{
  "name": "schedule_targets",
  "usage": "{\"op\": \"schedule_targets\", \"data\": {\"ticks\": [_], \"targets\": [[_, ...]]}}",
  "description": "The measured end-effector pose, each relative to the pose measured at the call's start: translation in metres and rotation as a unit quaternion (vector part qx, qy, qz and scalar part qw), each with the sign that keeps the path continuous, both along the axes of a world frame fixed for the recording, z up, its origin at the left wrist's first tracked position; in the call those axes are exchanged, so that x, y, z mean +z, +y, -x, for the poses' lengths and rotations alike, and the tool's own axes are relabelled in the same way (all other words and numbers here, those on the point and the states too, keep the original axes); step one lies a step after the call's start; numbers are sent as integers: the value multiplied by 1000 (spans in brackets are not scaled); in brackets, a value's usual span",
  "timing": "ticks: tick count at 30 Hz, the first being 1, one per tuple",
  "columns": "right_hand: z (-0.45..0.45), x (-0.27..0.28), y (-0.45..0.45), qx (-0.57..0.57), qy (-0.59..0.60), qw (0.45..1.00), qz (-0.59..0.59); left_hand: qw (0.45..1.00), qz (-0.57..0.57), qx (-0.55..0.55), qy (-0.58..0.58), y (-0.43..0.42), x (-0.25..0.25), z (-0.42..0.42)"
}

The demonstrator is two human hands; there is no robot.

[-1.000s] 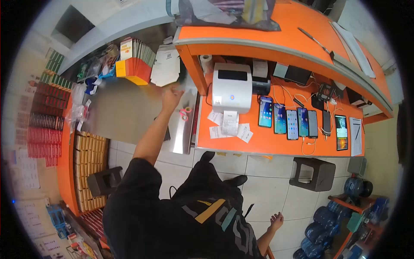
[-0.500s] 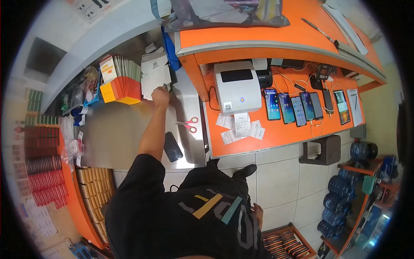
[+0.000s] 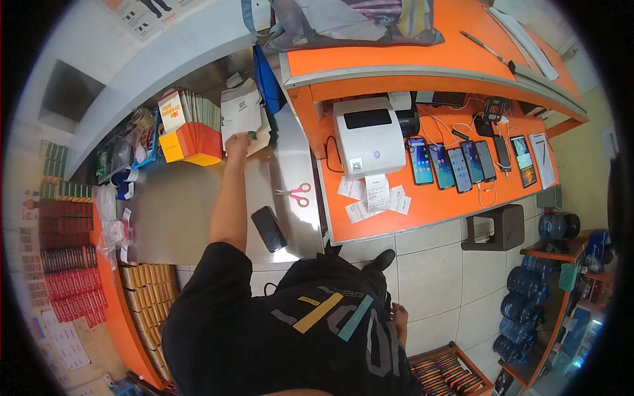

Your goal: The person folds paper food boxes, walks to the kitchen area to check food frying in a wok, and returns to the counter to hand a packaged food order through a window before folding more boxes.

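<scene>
My left hand is closed on a small green item, over the lower edge of a stack of white cards on the metal table. Left of the stack stands a row of red and yellow booklets. Pink-handled scissors and a black phone lie on the metal table, nearer to my body. My right hand hangs low beside my shirt, partly hidden, its visible fingers loosely apart with nothing seen in them.
On the orange desk stand a white label printer, paper receipts and several phones with cables. A grey stool is on the floor. Blue water bottles stand at the right. A bag lies above.
My left hand has moved to the white cards, and a green item now shows in it. My right hand has come in close to my body. The view has shifted.
</scene>
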State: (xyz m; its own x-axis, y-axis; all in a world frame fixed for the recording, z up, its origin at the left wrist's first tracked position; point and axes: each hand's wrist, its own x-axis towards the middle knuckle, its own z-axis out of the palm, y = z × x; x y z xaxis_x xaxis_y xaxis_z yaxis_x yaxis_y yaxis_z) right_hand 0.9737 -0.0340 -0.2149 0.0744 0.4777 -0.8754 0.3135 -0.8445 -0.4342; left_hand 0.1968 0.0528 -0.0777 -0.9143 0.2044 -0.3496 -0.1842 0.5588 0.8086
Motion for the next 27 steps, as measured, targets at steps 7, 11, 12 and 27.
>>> {"op": "schedule_targets", "data": {"ticks": [7,11,12,27], "targets": [[14,-6,24,6,8,1000,-7,989,-136,-40,-52,5,50,-3],[29,-3,45,183,-96,968,-139,945,-319,46,-53,-11,112,-45],[36,0,55,258,-144,935,-196,934,-353,47,-42,-18,124,-60],[270,333,153,326,320,543,-704,746,-612,-13,-262,-99,273,-373]]}}
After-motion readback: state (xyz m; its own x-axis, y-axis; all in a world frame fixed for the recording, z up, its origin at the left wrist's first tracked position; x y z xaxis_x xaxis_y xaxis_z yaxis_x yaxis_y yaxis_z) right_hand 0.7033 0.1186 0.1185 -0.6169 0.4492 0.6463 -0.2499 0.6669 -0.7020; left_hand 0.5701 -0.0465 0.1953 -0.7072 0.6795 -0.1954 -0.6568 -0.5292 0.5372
